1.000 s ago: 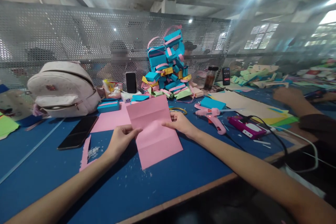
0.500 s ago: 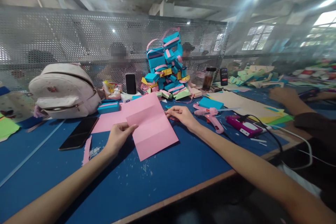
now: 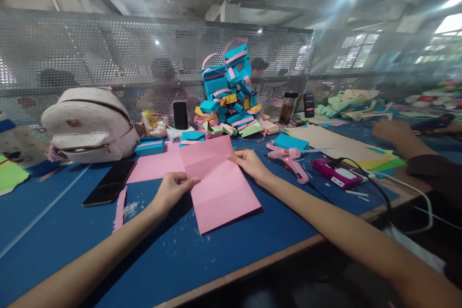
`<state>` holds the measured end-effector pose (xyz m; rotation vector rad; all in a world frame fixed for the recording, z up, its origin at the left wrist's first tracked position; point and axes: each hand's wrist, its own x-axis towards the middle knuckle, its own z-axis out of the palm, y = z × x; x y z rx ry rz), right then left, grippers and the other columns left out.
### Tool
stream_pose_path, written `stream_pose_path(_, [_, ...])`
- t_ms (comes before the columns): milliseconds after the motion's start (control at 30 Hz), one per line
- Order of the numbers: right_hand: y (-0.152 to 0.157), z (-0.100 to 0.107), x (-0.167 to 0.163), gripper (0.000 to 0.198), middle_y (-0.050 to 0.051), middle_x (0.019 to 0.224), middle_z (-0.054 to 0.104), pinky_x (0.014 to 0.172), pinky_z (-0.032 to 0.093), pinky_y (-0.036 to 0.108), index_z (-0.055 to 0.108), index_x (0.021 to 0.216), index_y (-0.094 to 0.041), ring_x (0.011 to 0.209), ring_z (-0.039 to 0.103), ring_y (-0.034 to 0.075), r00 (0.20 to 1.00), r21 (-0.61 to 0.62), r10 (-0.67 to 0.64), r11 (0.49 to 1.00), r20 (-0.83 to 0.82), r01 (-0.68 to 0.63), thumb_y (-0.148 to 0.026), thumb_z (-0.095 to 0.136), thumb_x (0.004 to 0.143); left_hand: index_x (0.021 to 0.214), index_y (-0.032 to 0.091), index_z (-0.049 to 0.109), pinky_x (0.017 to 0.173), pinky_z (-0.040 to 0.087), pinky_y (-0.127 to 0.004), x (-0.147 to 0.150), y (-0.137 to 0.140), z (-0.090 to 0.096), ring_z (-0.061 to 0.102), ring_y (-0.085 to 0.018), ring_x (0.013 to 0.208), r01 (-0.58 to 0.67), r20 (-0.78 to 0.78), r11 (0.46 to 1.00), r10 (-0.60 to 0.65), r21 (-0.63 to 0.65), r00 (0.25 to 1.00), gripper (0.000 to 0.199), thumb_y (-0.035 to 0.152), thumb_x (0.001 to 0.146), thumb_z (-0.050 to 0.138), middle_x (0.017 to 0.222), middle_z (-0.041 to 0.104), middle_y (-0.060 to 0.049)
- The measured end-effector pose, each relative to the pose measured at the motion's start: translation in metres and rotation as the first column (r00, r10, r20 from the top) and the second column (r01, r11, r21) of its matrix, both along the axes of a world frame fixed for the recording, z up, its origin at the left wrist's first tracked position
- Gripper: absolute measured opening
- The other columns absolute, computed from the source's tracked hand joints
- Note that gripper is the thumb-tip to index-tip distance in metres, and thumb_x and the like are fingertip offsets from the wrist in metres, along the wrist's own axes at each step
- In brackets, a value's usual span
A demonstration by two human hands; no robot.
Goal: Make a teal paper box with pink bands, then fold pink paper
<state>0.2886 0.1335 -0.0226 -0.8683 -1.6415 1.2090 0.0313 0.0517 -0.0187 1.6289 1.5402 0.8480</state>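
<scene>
A pink sheet of paper (image 3: 224,192) with fold creases across it is held up at a tilt over the blue table. My left hand (image 3: 174,191) pinches its left edge between thumb and fingers. On the opposite edge, my right hand (image 3: 250,164) grips the sheet near its upper right. Behind it lies another pink sheet (image 3: 149,168) flat on the table. To the right of my right hand rests a pink glue gun (image 3: 290,159), its small light glowing orange. Blue paper boxes (image 3: 149,147) with pink bands sit beyond the sheet.
A tall pile of blue, pink and yellow paper boxes (image 3: 231,91) stands against the perforated screen. Left are a white backpack (image 3: 86,125) and a black phone (image 3: 108,185). Right are a purple power strip (image 3: 335,173), cables, paper sheets (image 3: 339,147) and a co-worker's arm (image 3: 397,137).
Both hands have brought the pink sheet slightly down and to the right, toward me. My right hand has moved onto the sheet's edge, and a blue box behind shows more.
</scene>
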Motion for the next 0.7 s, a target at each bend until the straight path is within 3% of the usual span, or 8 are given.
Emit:
stream_pose_path(233, [0.0008,0.0002,-0.0022,0.05,0.007,0.08,0.074,0.073,0.052,0.034,0.074,0.092,-0.014,0.075,0.067,0.022,0.993,-0.019,-0.074,0.997,-0.091,0.072,-0.055,0.081,0.063,0.103,0.012,0.063,0.065,0.056,-0.029,-0.0053,0.0014,-0.0053,0.064,-0.014,0.076,0.022,-0.05,1.0,-0.022,-0.001,0.998,0.026,0.037,0.094,0.06,0.094,0.065,-0.002])
stream_pose_path(400, [0.0016,-0.0007,-0.0012,0.041,0.003,0.069,0.069,0.068,0.049,0.032,0.071,0.074,-0.014,0.069,0.064,0.019,0.992,0.009,-0.101,0.995,-0.081,0.102,-0.052,0.083,0.062,0.104,0.012,0.063,0.067,0.056,-0.03,-0.0062,0.0032,-0.0068,0.065,-0.015,0.078,0.067,-0.109,0.997,-0.069,-0.025,0.992,0.028,0.038,0.094,0.061,0.095,0.065,-0.002])
stream_pose_path(600, [0.0032,-0.0019,0.0004,0.035,-0.003,0.068,0.062,0.064,0.05,0.028,0.063,0.074,-0.013,0.064,0.06,0.013,0.989,0.051,-0.133,0.989,-0.059,0.137,-0.045,0.066,0.089,0.107,0.013,0.063,0.07,0.057,-0.032,-0.0049,0.0049,-0.0062,0.065,-0.017,0.082,0.066,-0.168,0.997,-0.072,-0.038,0.983,0.029,0.039,0.094,0.06,0.099,0.065,-0.003])
stream_pose_path(700, [0.0039,-0.0022,-0.0003,0.032,-0.002,0.072,0.062,0.065,0.052,0.028,0.063,0.08,-0.012,0.065,0.061,0.012,0.987,0.043,-0.141,0.988,-0.081,0.145,-0.042,0.062,0.093,0.106,0.013,0.063,0.071,0.056,-0.032,-0.0053,0.0039,-0.0058,0.065,-0.017,0.082,0.076,-0.188,0.996,-0.082,-0.037,0.979,0.029,0.039,0.095,0.059,0.099,0.065,-0.003])
